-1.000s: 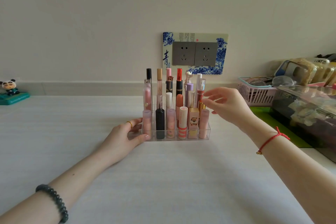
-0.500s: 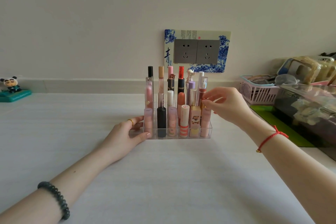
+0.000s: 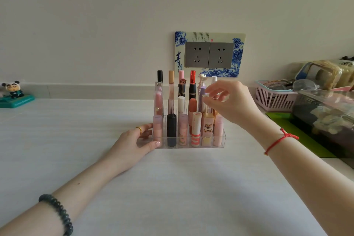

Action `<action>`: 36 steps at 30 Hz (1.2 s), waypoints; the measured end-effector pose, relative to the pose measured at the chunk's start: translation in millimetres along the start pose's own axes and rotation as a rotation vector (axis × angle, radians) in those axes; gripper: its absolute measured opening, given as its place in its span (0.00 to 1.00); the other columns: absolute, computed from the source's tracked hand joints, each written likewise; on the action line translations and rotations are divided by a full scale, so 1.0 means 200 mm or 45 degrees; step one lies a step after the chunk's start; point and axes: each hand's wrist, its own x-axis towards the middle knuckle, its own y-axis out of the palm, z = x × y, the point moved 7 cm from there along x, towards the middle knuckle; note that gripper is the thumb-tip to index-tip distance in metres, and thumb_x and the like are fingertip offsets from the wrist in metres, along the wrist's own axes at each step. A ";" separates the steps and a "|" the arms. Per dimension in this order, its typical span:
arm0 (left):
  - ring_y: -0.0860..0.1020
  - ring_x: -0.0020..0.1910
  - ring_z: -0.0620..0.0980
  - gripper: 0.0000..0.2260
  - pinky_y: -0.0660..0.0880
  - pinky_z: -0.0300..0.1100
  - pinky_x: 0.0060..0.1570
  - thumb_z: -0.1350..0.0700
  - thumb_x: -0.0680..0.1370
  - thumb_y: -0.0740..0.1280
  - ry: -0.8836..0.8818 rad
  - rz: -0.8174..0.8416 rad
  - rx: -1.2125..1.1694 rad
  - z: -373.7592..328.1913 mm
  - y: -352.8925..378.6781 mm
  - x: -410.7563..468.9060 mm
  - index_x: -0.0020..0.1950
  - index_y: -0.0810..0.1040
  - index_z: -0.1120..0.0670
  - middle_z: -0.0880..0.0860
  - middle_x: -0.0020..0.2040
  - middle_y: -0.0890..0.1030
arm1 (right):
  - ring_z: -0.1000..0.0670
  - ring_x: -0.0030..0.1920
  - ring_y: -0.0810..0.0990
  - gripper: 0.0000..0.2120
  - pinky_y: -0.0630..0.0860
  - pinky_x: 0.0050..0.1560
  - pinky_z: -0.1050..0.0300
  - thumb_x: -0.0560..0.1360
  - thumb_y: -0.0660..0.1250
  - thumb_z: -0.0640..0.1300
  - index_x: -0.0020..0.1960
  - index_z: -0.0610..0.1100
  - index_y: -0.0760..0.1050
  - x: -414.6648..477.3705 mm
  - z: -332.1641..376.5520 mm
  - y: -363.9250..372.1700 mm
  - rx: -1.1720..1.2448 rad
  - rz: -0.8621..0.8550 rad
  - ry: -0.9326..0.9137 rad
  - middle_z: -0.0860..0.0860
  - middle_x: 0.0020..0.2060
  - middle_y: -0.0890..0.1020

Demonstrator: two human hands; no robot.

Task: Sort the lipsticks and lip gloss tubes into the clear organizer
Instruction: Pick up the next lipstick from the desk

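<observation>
The left hand [image 3: 134, 144] rests on the worktop [image 3: 172, 188] with relaxed fingers, thumb and fingertips touching the left end of the clear organizer [image 3: 186, 146]. That brace looks light, so the organizer could skid. Tall tubes stand tightly packed in its rows. At the right rear, the right hand [image 3: 229, 101] pinches the top of a lip gloss tube [image 3: 206, 95], mostly hidden. A tilted pull or push could topple neighbours such as the lavender tube [image 3: 202, 90].
</observation>
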 end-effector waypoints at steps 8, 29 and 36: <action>0.75 0.56 0.39 0.23 0.66 0.24 0.50 0.55 0.72 0.70 0.021 -0.001 -0.007 -0.01 0.00 0.00 0.66 0.71 0.54 0.49 0.59 0.78 | 0.60 0.33 0.74 0.07 0.70 0.35 0.67 0.71 0.69 0.42 0.49 0.45 0.80 0.03 -0.02 0.04 -0.046 0.006 0.064 0.52 0.36 0.80; 0.75 0.56 0.39 0.23 0.66 0.24 0.51 0.56 0.72 0.70 0.004 0.007 -0.012 0.00 0.01 0.00 0.66 0.71 0.54 0.49 0.59 0.78 | 0.58 0.34 0.75 0.07 0.74 0.37 0.64 0.70 0.69 0.41 0.48 0.45 0.79 0.02 -0.04 0.02 0.006 -0.051 0.048 0.51 0.38 0.80; 0.75 0.58 0.40 0.23 0.67 0.30 0.56 0.54 0.72 0.70 0.007 0.015 0.001 0.00 0.00 0.00 0.66 0.71 0.53 0.49 0.60 0.78 | 0.60 0.33 0.74 0.06 0.71 0.36 0.68 0.71 0.69 0.43 0.48 0.47 0.79 0.04 0.02 -0.03 -0.040 -0.127 -0.015 0.53 0.39 0.80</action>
